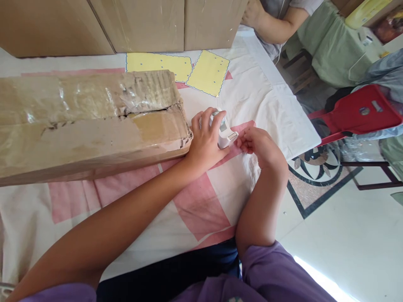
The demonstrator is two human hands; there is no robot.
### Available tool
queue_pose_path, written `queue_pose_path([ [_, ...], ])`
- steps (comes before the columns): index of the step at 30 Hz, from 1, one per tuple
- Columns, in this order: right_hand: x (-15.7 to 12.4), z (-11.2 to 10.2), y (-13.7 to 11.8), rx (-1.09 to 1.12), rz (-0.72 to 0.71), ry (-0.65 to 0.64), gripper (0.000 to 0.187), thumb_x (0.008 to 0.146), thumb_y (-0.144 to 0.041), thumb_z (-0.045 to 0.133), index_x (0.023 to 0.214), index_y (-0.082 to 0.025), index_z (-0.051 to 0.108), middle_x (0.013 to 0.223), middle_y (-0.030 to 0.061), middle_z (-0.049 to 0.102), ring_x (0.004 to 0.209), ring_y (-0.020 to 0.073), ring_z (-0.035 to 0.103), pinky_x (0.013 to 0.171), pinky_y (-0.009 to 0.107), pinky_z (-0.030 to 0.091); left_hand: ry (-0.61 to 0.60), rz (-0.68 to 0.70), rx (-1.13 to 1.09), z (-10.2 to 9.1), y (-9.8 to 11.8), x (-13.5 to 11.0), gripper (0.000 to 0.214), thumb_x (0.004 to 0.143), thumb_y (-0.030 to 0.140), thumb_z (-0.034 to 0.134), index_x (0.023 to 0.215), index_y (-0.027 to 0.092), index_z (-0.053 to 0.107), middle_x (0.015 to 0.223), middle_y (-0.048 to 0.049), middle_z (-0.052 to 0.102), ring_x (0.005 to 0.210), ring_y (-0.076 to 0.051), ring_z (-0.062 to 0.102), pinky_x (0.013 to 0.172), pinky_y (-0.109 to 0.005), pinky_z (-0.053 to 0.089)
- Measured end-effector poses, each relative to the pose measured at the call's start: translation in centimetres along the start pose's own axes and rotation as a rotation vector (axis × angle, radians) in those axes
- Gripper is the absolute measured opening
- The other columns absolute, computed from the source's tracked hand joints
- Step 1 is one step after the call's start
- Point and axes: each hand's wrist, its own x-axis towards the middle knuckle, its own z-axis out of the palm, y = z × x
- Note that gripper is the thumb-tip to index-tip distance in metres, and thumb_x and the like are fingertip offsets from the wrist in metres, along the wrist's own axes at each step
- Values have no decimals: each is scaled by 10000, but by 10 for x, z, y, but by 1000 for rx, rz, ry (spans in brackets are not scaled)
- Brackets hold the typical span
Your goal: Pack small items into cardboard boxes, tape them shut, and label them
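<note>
A small white tape dispenser [227, 136] stands on the cloth-covered table, its cutting end pointing right. My left hand [206, 140] is wrapped over it from the left, with the fingers across its top. Just right of the cutting end is my right hand [254, 141], fingers curled and thumb side toward the dispenser. Whatever those fingertips may pinch is too small to see. Beside my left hand lies a long, worn cardboard box [94, 130] with shiny tape along its top. Behind it, two yellow cards [208, 72] with scalloped edges and small blue dots lie flat, partly overlapping.
Tall cardboard boxes [145, 25] line the back of the table. Another person's arm [277, 29] rests beyond the far right corner. A red chair [367, 109] and a green-covered table [336, 42] are off to the right. The table edge [302, 153] runs close by my right arm.
</note>
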Motion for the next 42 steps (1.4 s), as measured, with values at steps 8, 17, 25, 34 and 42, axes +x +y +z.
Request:
queue_pose_path([
  [8, -8, -6, -2, -180, 80, -15, 349, 832, -331, 560, 513, -204, 499, 538, 22, 481, 545, 130, 354, 546, 338, 256, 0, -2, -11, 1, -1, 0, 768, 819, 400, 820, 1469, 260, 435, 1544, -173, 427, 1451, -411, 375, 1205, -592, 329],
  [17, -6, -10, 0, -169, -27, -135, 354, 807, -359, 681, 532, -192, 534, 538, -37, 363, 552, 94, 273, 564, 327, 203, 3, -4, -23, 0, 0, 0, 789, 809, 393, 839, 1469, 259, 428, 1538, -181, 426, 1448, -417, 376, 1192, -599, 340],
  [25, -2, -15, 8, -149, -59, -169, 215, 752, -389, 778, 768, -174, 782, 631, -10, 577, 569, 94, 364, 548, 306, 226, 19, 5, -21, 1, 0, -1, 780, 798, 366, 844, 1461, 240, 450, 1528, -188, 436, 1421, -414, 397, 1193, -590, 331],
  [34, -3, -17, 7, -151, -66, -234, 244, 772, -415, 766, 794, -172, 758, 698, -6, 615, 583, 88, 396, 542, 290, 240, 33, 0, -39, 1, 0, -1, 745, 801, 298, 829, 1450, 244, 468, 1511, -177, 448, 1412, -415, 393, 1188, -595, 345],
  [42, 2, -20, 9, -166, -45, -301, 310, 773, -473, 783, 791, -169, 726, 706, -15, 593, 551, 72, 352, 507, 279, 194, 30, 4, -34, 1, 1, -2, 707, 844, 312, 781, 1467, 225, 458, 1532, -188, 439, 1421, -413, 387, 1157, -577, 376],
])
